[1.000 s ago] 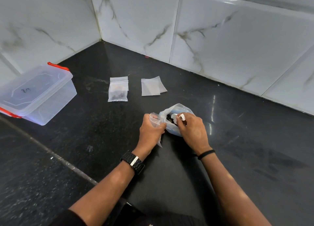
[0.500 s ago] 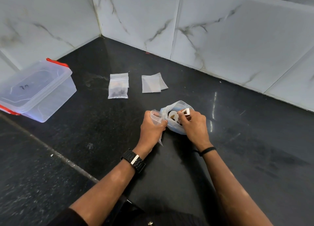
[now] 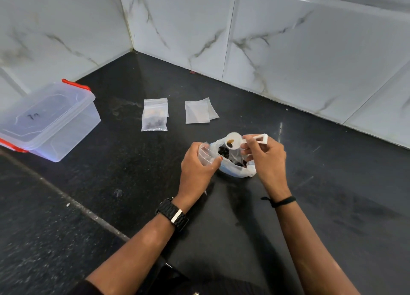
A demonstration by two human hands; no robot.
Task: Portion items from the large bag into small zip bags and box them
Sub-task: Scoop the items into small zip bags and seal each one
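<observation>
Scooping step: my right hand pinches the scoop above the large bag; my left hand grips a small zip bag, awaiting filling next.

The large bag sits on the counter; behind it lie 2 zip-bag piles, the box far left.

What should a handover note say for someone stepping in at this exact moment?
Left hand holds a small zip bag open.
Right hand holds a white scoop, a few pieces in it, above the open large bag.
Done: filled zip bags lie on the counter.
Left: fill this bag, use the empty bags, then load the closed box.
</observation>
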